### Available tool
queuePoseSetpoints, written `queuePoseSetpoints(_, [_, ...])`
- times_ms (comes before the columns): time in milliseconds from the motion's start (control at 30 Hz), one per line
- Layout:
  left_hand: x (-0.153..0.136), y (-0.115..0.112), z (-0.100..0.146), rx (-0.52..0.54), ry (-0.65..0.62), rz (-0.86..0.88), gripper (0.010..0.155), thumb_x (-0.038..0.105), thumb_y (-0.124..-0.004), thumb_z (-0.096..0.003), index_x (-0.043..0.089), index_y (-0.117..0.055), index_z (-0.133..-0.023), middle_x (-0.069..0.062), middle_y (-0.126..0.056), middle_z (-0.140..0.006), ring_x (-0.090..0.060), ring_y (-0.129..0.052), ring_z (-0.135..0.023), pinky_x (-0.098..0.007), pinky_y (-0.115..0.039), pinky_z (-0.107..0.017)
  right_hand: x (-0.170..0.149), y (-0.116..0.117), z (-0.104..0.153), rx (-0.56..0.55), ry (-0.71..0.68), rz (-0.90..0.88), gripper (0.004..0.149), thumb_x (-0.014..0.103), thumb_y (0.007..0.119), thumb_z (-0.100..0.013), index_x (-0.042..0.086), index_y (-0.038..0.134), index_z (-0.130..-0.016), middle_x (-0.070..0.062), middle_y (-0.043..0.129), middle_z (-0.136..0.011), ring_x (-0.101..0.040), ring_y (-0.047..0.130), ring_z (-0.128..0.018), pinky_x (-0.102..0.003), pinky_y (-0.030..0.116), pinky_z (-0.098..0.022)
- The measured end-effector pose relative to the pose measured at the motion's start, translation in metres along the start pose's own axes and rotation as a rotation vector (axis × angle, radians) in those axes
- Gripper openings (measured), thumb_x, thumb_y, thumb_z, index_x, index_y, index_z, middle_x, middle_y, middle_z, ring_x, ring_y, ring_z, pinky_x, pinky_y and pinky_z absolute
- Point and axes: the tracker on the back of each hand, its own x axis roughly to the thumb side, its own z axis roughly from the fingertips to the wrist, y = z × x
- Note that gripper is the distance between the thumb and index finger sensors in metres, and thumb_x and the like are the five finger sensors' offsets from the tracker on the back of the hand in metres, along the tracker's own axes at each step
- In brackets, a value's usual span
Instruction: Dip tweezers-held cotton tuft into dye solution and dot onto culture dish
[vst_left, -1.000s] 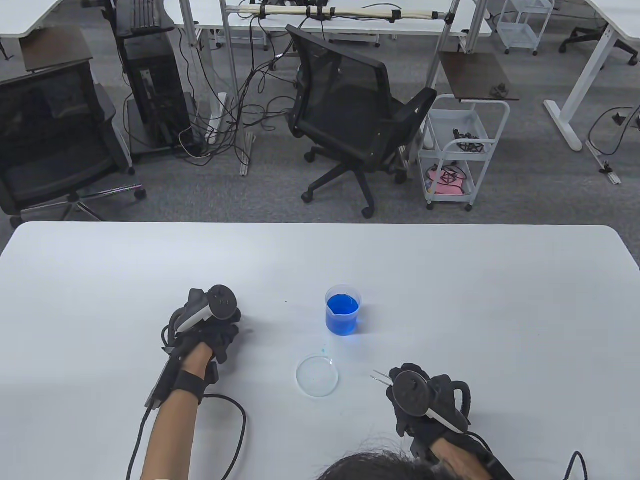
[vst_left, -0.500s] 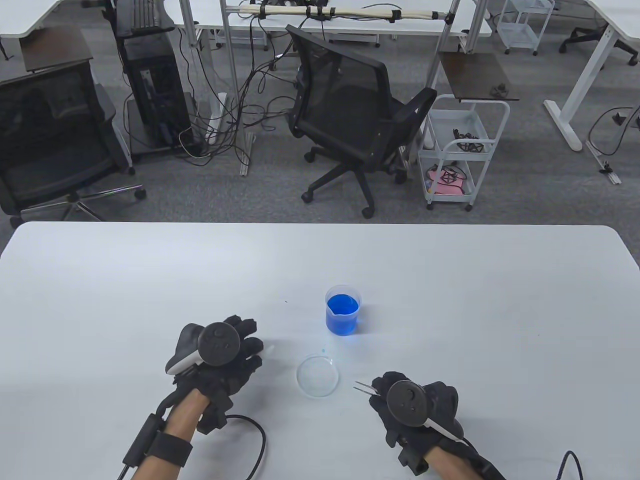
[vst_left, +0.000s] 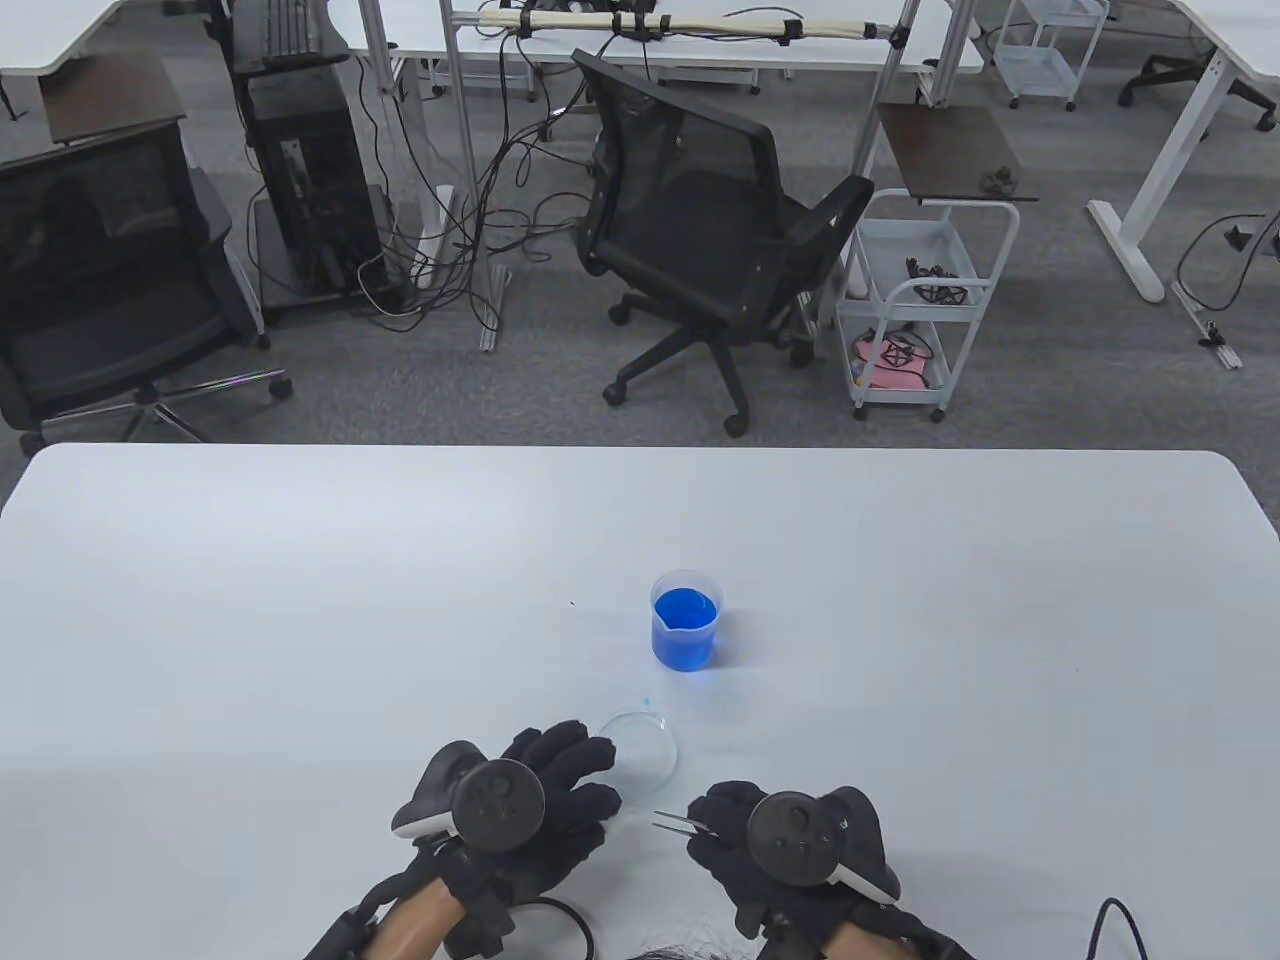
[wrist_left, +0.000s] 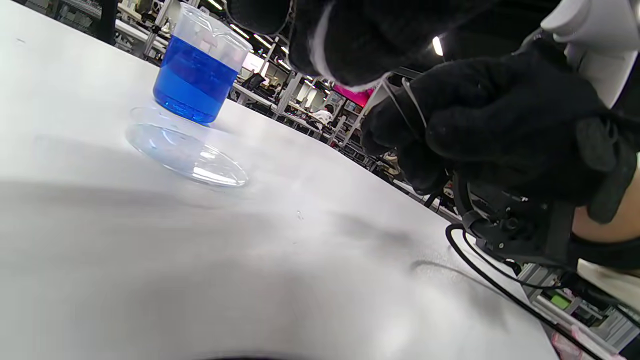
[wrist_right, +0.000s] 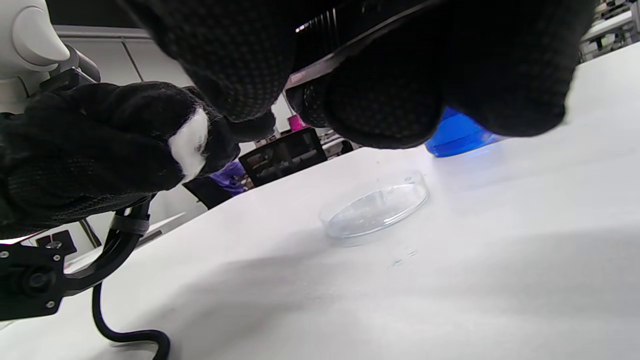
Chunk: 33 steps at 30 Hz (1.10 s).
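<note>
Cotton tuft (wrist_right: 189, 143) and tweezers (vst_left: 676, 823) in hands

Both hands, left (vst_left: 545, 800) and right (vst_left: 770, 840), hover close together, fingers curled.

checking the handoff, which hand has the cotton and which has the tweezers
The left hand pinches the white cotton in its fingertips. The right hand grips the tweezers, tips pointing toward the left hand.
</note>
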Motion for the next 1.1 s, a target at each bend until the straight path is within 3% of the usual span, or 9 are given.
queuePoseSetpoints(467, [0.008, -0.007, -0.003, 0.018, -0.008, 0.006, 0.041, 0.029, -0.076, -0.0599, 0.017, -0.074, -0.099, -0.026, -0.046, -0.119, -0.055, -0.029, -0.105, -0.078, -0.026, -0.065, 0.009, 0.009, -0.001, 0.03, -0.034, -0.003, 0.05, 0.034, 0.088, -0.036, 0.004, 0.092, -0.075, -0.023, 0.09, -0.08, -0.017, 0.102, -0.039, -0.035, 0.096, -0.025])
queuePoseSetpoints(833, [0.007, -0.01, -0.004, 0.025, -0.005, 0.059, 0.041, 0.029, -0.076, -0.0598, 0.015, -0.074, -0.098, -0.027, -0.048, -0.119, -0.056, -0.03, -0.105, -0.078, -0.027, -0.065, 0.012, 0.008, 0.0, -0.047, -0.056, 0.018, 0.038, 0.029, 0.089, -0.031, 0.009, 0.1, -0.062, -0.021, 0.097, -0.069, -0.015, 0.102, -0.03, -0.034, 0.095, -0.018])
queuePoseSetpoints(1100, [0.0, -0.008, -0.001, 0.031, 0.013, 0.126, 0.039, 0.027, -0.075, -0.0592, 0.012, -0.076, -0.095, -0.028, -0.051, -0.117, -0.056, -0.031, -0.104, -0.078, -0.027, -0.065, 0.007, 0.001, 0.002, -0.064, -0.036, -0.01, 0.04, 0.028, 0.091, -0.027, 0.004, 0.102, -0.057, -0.023, 0.1, -0.061, -0.015, 0.101, -0.025, -0.033, 0.094, -0.013])
